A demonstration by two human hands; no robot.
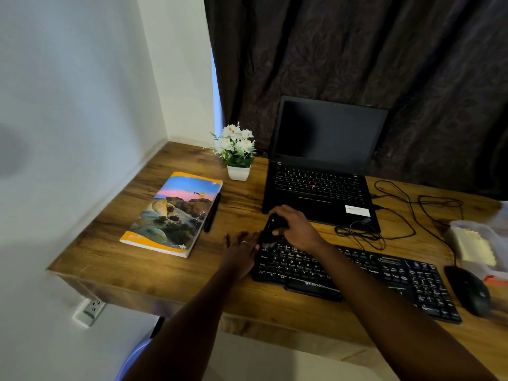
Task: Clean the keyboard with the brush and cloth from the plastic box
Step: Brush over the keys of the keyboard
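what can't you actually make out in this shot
All in the head view:
1. Brush: mostly covered by the right hand gripping it. Its bristles are blurred, so contact with the keyboard is unclear.
2. Left hand: motion-blurred at the keyboard's left end, so I cannot tell if it touches the keyboard.
3. Plastic box: cut off by the right edge. Its yellow contents are too blurred to identify.
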